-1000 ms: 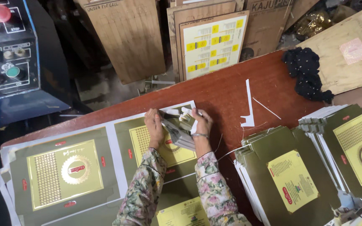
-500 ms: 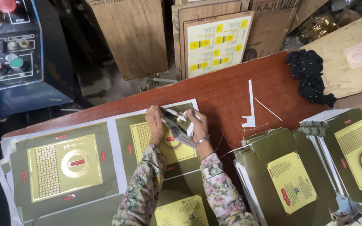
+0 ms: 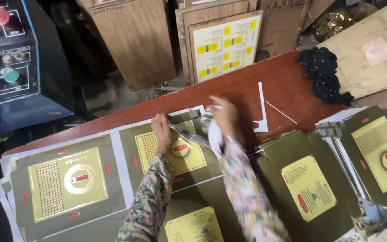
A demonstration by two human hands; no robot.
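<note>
Red-brown table [image 3: 287, 85], printed olive-and-gold carton sheets [image 3: 68, 179], stacked cut cartons [image 3: 372, 152], white paper strips [image 3: 261, 112], black cloth [image 3: 323, 74]

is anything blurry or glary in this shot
Head view: the right hand and its sleeve are smeared by motion blur; the left hand and the printed sheet are sharp; gold print shows mild sheen; the control panel sits in dim light.

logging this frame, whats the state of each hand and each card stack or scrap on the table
left hand: pressed flat on the printed sheet
right hand: blurred, lifting a strip off the sheet's corner
printed sheet: flat, uncut, top of its stack
white scrap: loose on the red table
cut cartons: stacked, fanned
black cloth: bunched at the table edge
</note>
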